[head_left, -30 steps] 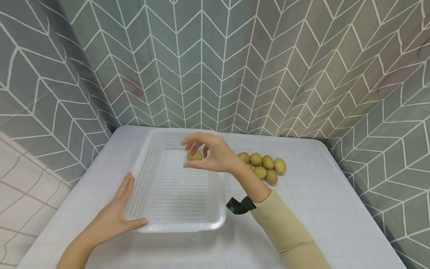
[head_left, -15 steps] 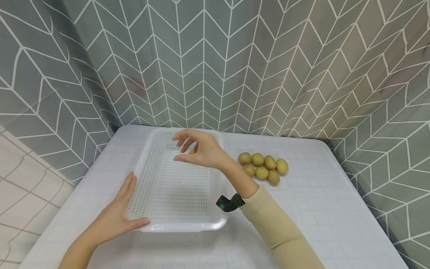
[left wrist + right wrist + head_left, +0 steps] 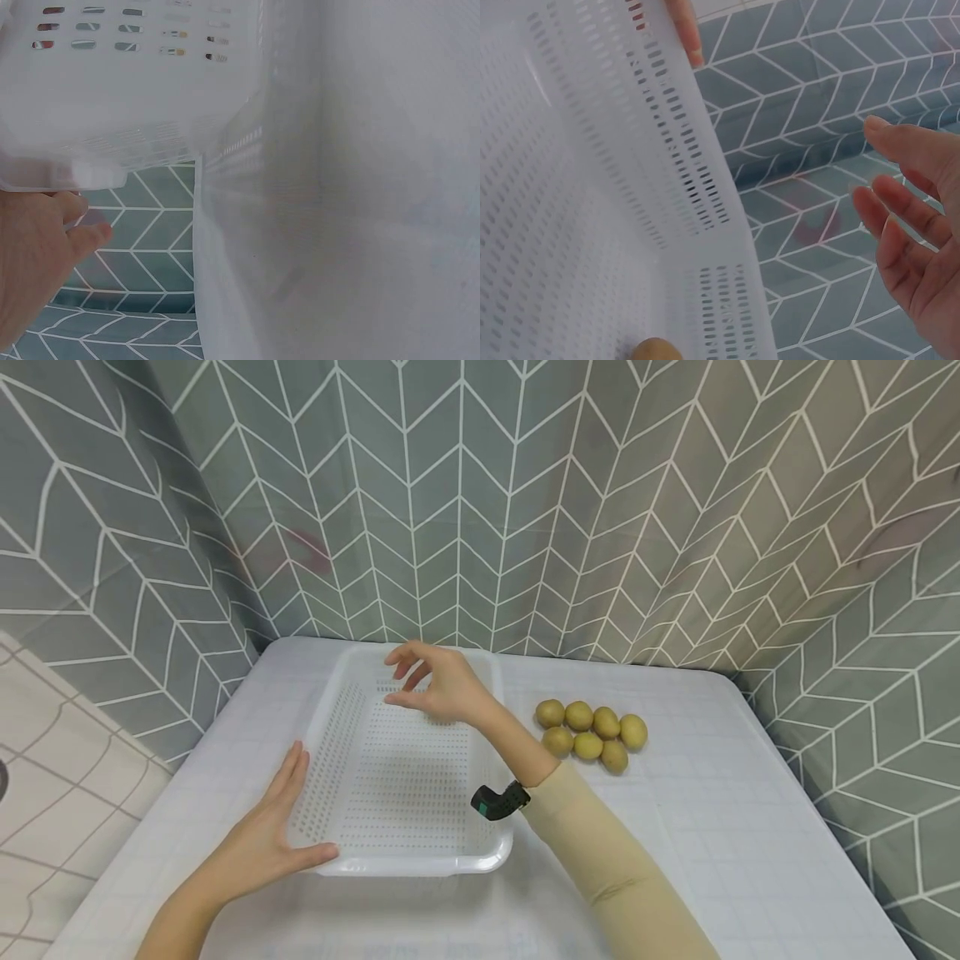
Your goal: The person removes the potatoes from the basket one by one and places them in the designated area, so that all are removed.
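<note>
A white perforated plastic basket (image 3: 408,793) sits left of centre on the table. My left hand (image 3: 258,839) rests at its near left corner, straight fingers along the side and thumb at the front rim; the left wrist view has the fingers (image 3: 90,236) just by the basket's rim. Over the far part of the basket hangs my right hand (image 3: 438,685), fingers loosely bent and apart from the thumb, nothing between them. One potato (image 3: 657,350) lies in a basket corner in the right wrist view; the right hand hides it in the head view.
Several potatoes (image 3: 587,745) lie in two rows on the white-covered table (image 3: 697,827), right of the basket. A grey curtain (image 3: 480,510) with white chevron lines encloses the table's back and sides. A black band (image 3: 501,800) sits on the right wrist.
The right hand has drawn back from the potato in the basket, moving left and slightly away, and its forearm has uncovered the potato rows. The left hand stays at the basket corner.
</note>
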{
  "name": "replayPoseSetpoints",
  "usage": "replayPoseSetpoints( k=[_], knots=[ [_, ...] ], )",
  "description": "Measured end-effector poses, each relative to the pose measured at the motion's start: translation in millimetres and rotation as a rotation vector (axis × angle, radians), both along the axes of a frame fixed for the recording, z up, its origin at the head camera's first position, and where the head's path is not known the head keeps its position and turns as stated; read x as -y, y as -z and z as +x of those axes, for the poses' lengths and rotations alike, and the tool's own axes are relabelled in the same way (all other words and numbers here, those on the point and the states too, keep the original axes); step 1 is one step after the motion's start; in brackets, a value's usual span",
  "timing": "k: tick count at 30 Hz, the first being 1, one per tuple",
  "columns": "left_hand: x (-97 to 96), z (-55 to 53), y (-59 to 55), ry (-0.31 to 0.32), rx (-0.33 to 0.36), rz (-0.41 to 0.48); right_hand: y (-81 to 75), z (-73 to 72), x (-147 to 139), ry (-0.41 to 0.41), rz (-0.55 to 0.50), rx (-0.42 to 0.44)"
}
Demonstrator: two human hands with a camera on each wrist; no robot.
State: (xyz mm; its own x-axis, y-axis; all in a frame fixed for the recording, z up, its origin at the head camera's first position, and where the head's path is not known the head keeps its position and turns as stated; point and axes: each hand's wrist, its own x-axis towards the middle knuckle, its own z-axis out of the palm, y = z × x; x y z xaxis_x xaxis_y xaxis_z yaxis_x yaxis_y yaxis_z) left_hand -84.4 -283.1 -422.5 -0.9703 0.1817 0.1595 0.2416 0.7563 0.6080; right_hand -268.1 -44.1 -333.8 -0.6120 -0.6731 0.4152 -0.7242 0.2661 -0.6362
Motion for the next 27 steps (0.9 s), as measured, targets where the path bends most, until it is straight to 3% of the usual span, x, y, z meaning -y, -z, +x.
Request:
replayPoseSetpoints(
  k=[9,16,27],
  knots=[
    [-1.4,1.1,-1.8,-0.005,0.003,-0.001,8.3,-18.1,7,0.111,0.108,0.071],
    [-2.1,0.4,1.8,-0.002,0.006,0.024,13.8,-30.2,15,0.245,0.265,0.131],
    [-2.2,0.9,-0.9,-0.001,0.002,0.014,33.8,-45.0,19,0.317,0.485,0.206]
  ],
)
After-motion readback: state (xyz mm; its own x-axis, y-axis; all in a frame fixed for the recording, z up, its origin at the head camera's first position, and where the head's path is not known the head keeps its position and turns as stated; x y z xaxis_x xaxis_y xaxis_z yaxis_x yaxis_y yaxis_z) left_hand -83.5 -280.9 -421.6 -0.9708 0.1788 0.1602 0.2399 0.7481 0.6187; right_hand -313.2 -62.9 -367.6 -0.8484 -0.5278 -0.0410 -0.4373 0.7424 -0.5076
